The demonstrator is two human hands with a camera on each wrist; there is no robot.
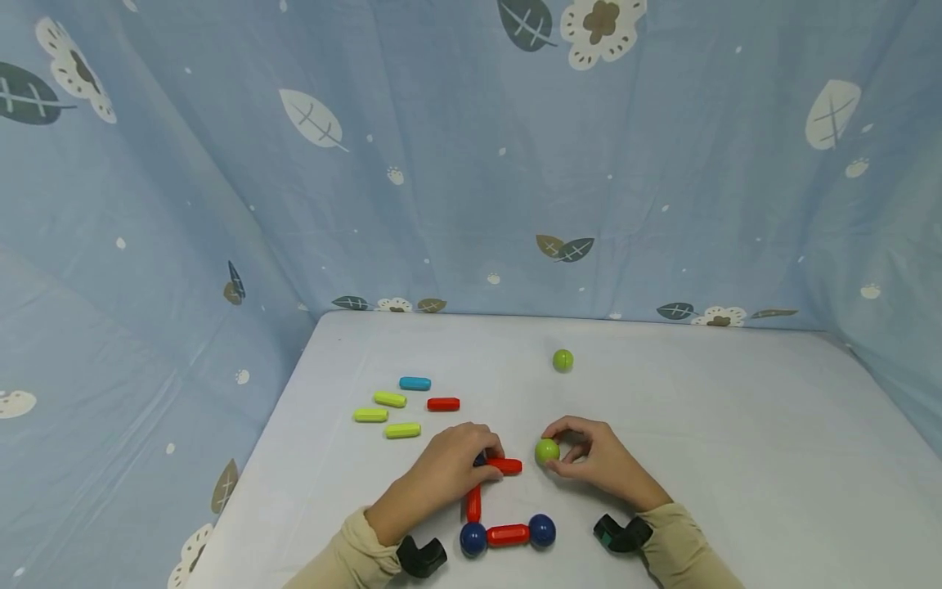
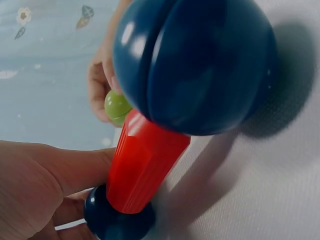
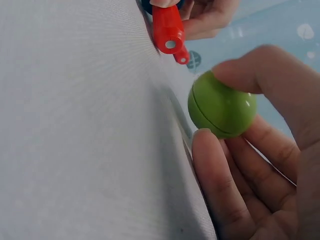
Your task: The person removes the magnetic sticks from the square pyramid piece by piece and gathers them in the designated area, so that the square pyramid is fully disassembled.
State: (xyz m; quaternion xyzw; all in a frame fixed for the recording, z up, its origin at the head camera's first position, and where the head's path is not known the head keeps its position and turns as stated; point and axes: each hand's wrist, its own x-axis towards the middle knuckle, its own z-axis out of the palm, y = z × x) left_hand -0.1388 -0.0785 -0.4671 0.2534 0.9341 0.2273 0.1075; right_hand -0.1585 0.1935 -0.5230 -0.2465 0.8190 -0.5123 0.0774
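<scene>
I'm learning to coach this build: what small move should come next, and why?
I'd probably have the right hand bring its green ball to the bare end of the nearest red rod: that end faces the ball with nothing attached, while the left hand holds the blue ball at the rod's other end.

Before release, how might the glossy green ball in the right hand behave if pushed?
The glossy green ball would probably roll, being round. It looks stiff, undented where the right hand pinches it. Its shiny surface could be slippery.
</scene>
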